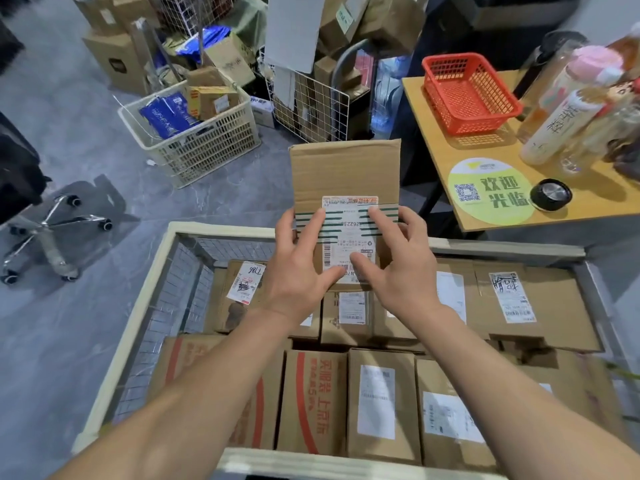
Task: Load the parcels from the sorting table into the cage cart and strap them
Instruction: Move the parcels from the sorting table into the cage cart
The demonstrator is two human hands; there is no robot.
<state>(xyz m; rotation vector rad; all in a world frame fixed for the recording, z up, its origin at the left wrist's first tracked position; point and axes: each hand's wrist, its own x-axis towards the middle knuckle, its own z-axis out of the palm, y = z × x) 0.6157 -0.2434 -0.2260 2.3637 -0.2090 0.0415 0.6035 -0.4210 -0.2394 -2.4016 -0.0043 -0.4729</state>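
Note:
A brown cardboard parcel [346, 169] with a white shipping label and green-striped tape stands upright over the far rim of the cage cart [138, 289]. My left hand [299, 268] presses on its left front face, fingers spread over the tape. My right hand [398, 265] lies flat on the right front face, thumb on the label. Both hands hold the parcel between them. The cart below is packed with several cardboard parcels [381, 403], labels facing up.
A wooden table [436, 147] at the right carries a red plastic basket [467, 91], bottles [561, 126] and a black lid [551, 194]. Beyond the cart stand a white crate of parcels [194, 133], wire racks and stacked boxes. An office chair base [52, 233] is at left.

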